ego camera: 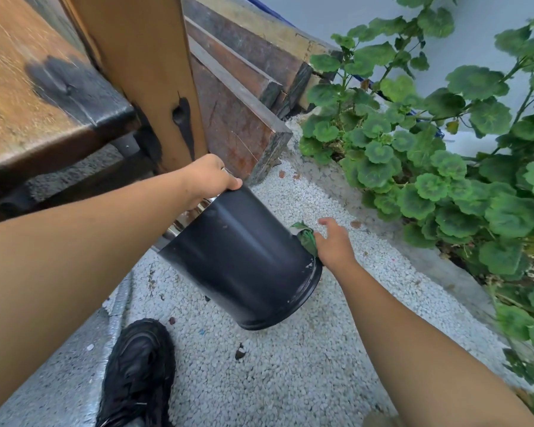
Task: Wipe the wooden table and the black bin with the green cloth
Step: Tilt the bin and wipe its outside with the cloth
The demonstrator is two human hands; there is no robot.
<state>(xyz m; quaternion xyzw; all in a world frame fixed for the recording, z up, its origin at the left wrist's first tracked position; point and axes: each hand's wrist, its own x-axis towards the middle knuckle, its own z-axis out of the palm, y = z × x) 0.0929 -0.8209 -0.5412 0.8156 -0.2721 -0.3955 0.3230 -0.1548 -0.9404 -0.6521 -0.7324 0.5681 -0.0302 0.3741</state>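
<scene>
— Where is the bin, and what are your hands doing?

— I am holding the bin (244,257) tilted over the pebble floor (290,365), its open end pointing up toward the bench (28,97) and its closed bottom pointing down and toward me. My left hand (207,177) is gripping the rim at the top, fingers curled closed over the edge, with shiny metal showing just under them.

— And the cloth?

— I am pressing the cloth (305,238) against the bin's right side, near the bottom edge. My right hand (333,241) is closing its grip on it, thumb and palm bunching the fabric, while one finger is sticking out loosely. Most of the cloth is hiding between my hand and the bin.

— Is the bin resting on anything?

— I cannot tell whether its lower edge is touching the floor; it is hanging mostly from my left grip. My shoe (136,374) is standing just beside it on the near side. The post (148,78) is rising just beyond my left hand, with the plants (429,167) well off to the right.
</scene>
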